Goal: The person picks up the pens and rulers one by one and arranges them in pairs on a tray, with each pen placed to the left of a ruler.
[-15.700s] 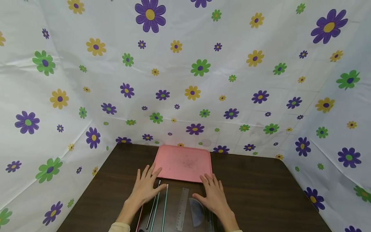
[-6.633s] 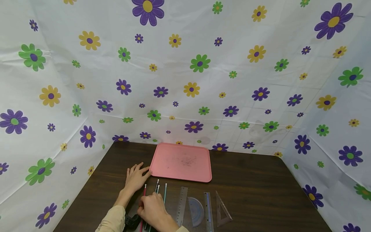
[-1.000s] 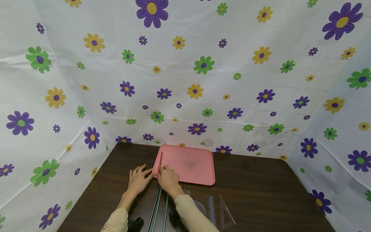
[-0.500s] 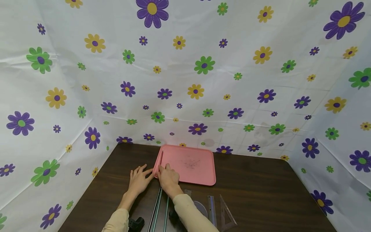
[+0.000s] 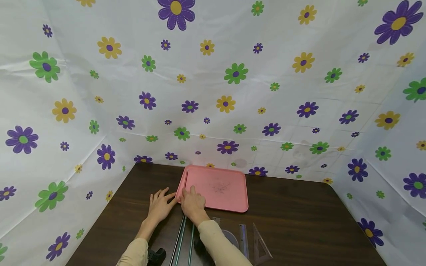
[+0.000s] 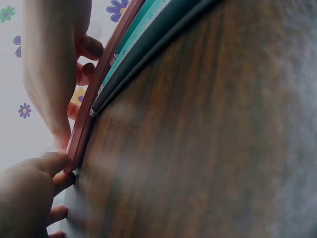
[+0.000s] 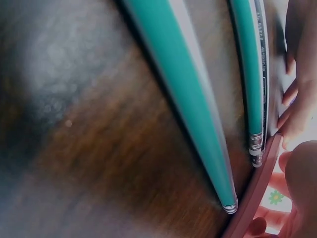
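In the head view, a red pencil (image 5: 185, 179) lies along the left side of the pink tray (image 5: 216, 190). My right hand (image 5: 193, 205) pinches its near end, which the fingers mostly hide. Beside the tray's near left corner is my left hand (image 5: 159, 208), fingers spread, thumb and forefinger touching the rim. The left wrist view shows these fingertips at the corner of the tray edge (image 6: 94, 94). Below the right hand, a black pencil (image 5: 176, 242) and two teal pencils (image 5: 191, 244) lie on the table, their capped ends close to the tray in the right wrist view.
Right of the pencils lie a clear ruler (image 5: 216, 220) and a protractor (image 5: 230, 238), both partly covered by the right sleeve. Further right are a second ruler (image 5: 243, 240) and a set square (image 5: 261, 249). A flowered sheet (image 5: 213, 92) stands behind the dark table (image 5: 293, 221).
Since several seconds ago, the red pencil has moved from the table into the tray with my right hand. Over the last second both hands have stayed almost still.
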The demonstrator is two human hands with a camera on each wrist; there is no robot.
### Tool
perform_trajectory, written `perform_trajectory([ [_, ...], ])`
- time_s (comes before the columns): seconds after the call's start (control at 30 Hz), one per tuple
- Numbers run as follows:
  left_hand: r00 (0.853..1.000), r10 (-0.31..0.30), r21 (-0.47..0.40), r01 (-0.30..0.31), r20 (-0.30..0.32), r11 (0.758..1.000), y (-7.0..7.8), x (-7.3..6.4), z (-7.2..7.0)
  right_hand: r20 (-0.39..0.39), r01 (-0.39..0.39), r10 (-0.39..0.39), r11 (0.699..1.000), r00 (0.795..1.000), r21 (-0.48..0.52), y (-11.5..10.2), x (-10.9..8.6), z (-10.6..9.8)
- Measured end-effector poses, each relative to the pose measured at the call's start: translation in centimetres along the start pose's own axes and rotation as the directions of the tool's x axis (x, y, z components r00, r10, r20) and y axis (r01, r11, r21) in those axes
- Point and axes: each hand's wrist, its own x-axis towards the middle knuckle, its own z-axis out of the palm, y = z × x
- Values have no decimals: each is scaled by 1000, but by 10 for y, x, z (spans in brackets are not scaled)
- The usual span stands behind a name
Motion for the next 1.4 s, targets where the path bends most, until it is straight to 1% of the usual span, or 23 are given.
perform_trajectory([
  [0.13, 1000, -2, -5, 2, 2, 1000, 0, -1, 0, -2, 5, -5, 999, 1000, 39, 1, -1, -2],
  [0.3, 1000, -6, -8, 6, -4, 1000, 1, -2, -1, -42, 18, -13, 994, 999, 111, 4, -4, -5],
  [0.47, 1000, -3, -8, 3, -7, 1000, 3, -2, -2, -89, 39, -27, 989, 996, 140, 9, -7, -12],
  [0.6, 1000, 0, -9, 0, 4, 1000, 3, -1, -3, -114, 55, -37, 986, 993, 156, 11, -9, -17],
  [0.73, 1000, 1, -14, -1, 3, 1000, 4, -1, -4, -125, 70, -50, 984, 991, 164, 13, -12, -22],
  [0.83, 1000, 4, -14, -4, -9, 1000, 3, -2, -2, -129, 80, -59, 982, 990, 168, 14, -15, -26],
  [1.03, 1000, 9, -9, -9, -17, 1000, 0, -2, -2, -138, 107, -86, 983, 987, 152, 17, -19, -31],
  [1.2, 1000, 8, -9, -8, -5, 1000, -1, -1, -2, -147, 154, -134, 979, 980, 135, 20, -26, -36],
  [1.27, 1000, -2, -17, 2, 8, 1000, -1, 0, -2, -146, 172, -153, 976, 977, 131, 21, -29, -38],
  [1.4, 1000, -1, -16, 2, 20, 1000, -1, 0, -2, -141, 197, -182, 975, 973, 105, 24, -34, -41],
])
